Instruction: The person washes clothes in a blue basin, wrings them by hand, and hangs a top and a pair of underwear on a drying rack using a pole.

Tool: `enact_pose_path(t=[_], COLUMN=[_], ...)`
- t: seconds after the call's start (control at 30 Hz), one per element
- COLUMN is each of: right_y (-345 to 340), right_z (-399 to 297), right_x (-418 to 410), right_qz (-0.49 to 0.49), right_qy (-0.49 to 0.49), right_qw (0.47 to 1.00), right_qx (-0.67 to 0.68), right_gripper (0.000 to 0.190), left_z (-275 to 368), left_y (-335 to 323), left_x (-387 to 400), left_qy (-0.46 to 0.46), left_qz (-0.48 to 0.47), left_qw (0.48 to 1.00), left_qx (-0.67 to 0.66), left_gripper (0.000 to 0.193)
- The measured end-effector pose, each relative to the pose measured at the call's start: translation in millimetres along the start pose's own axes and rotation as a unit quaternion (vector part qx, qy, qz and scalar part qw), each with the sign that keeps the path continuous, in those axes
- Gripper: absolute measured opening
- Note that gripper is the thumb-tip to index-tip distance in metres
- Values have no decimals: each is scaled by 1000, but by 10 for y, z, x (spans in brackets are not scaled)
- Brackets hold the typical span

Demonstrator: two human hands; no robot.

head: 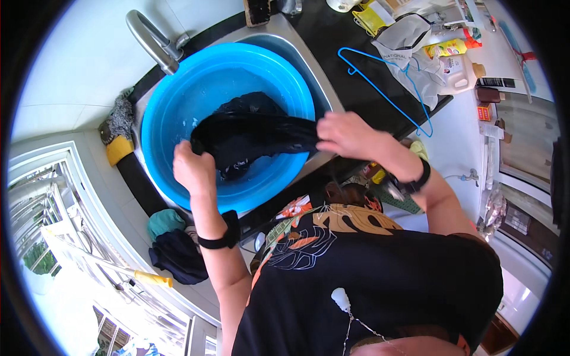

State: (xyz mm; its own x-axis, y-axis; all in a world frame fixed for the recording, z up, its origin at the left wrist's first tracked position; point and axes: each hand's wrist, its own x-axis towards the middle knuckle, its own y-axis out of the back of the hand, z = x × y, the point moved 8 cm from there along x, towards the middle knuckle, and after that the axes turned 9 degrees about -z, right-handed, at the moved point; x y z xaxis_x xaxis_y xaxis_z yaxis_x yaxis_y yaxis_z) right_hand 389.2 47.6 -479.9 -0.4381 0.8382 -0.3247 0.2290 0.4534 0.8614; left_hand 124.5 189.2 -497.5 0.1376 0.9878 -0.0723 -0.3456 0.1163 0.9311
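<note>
A round blue plastic basin (153,95) with water in it sits in a stainless steel sink (321,82) in the head view. Wet black cloth (262,133) is stretched across the basin between my hands, and part of it lies in the water. My left hand (193,169) grips the cloth's left end near the basin's left rim. At the right rim, my right hand (345,135) is closed on the other end. The parts inside both fists are hidden.
A metal faucet (153,42) arches over the basin's upper left rim. Right of the sink, a blue plastic hanger (378,91) lies beside a plastic bag (403,40) and bottles. A scrubbing brush (257,12) is behind the sink. Folded dark cloth (178,256) lies lower left.
</note>
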Motion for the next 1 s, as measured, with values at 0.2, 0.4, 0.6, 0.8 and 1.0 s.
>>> enact_pose_path(t=[0.2, 0.4, 0.6, 0.8, 1.0], right_y=[5, -518, -577, -1102, -1535], right_z=[-384, -76, 371, 420, 482], right_x=[-277, 512, 1052, 1675, 2185], right_qz=[95, -91, 44, -161, -248], right_qy=[95, 66, -13, -44, -72], right_qw=[984, 989, 995, 983, 955], right_qx=[121, 96, 93, -83, -149], right_gripper=[21, 34, 29, 19, 24], left_z=[-312, -451, -588, -439, -592], left_y=[-11, 767, 316, -1229, -2120], left_x=[-440, -429, -185, -21, 180], left_qy=[14, -2, 50, 25, 65], left_qz=[1, 233, 123, -320, -419], left_qw=[997, 962, 991, 942, 896], left_qx=[-73, -141, 22, 101, 133], left_gripper=[16, 16, 45, 81, 86])
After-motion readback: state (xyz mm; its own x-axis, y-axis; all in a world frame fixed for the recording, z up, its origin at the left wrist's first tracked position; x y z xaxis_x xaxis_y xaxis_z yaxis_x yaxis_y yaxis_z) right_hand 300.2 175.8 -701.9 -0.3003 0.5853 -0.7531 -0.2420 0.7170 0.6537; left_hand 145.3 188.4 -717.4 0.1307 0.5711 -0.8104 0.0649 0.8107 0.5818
